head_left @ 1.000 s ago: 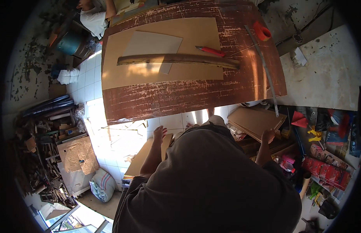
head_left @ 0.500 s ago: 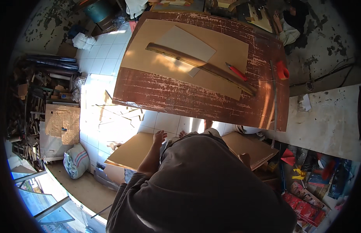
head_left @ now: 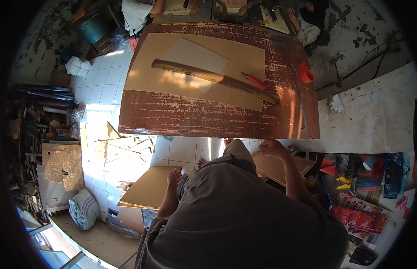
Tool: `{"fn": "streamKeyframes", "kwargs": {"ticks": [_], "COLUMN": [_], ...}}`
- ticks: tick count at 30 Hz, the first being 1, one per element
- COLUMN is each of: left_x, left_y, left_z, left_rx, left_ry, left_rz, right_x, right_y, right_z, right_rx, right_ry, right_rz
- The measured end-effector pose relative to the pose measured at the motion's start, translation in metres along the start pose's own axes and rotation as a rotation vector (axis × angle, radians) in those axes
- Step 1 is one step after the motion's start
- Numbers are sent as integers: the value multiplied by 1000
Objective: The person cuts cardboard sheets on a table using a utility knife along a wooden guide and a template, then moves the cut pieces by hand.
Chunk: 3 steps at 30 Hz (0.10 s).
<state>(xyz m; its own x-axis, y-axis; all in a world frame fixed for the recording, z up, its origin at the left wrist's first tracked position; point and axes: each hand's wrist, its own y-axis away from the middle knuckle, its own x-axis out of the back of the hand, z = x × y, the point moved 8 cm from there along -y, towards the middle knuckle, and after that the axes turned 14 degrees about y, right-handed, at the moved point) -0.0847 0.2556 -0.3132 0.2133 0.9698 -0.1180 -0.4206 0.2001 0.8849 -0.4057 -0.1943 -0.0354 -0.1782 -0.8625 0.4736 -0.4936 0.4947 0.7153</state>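
My left hand [head_left: 174, 177] hangs low beside my body, fingers loosely apart and holding nothing, over a stack of brown board [head_left: 148, 186]. My right hand [head_left: 273, 148] is raised near the table's front edge, above another stack of brown board [head_left: 294, 167]. Its fingers are loosely bent, and nothing shows in them. On the worn red-brown table [head_left: 186, 114] lies a large brown board sheet [head_left: 141, 67] with a smaller grey board piece [head_left: 208, 56] on it. A long straight bar [head_left: 217, 80] crosses both. Beside it rests a red cutter knife [head_left: 255, 81].
A red tape roll [head_left: 305, 73] and a thin metal strip [head_left: 300, 103] lie at the table's right. Board offcuts [head_left: 127, 145] litter the tiled floor at left, near a stuffed white sack [head_left: 84, 209]. Two other people sit beyond the table: a white sleeve [head_left: 136, 15] and a hand [head_left: 293, 17] show.
My right hand has come up and forward into view beside the table's front edge. The left hand has dropped slightly nearer my body. My view has shifted; the things on the table lie as before.
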Motion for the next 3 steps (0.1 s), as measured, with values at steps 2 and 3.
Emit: {"fn": "streamKeyframes", "kwargs": {"ticks": [2, 3], "left_x": [18, 21], "left_y": [-6, -7], "left_z": [-2, 0], "left_rx": [23, 25], "left_ry": [74, 56], "left_rz": [46, 74], "right_x": [38, 61], "right_y": [-12, -20], "right_z": [-34, -48], "right_rx": [121, 167], "right_ry": [-2, 20], "right_rz": [140, 210]}}
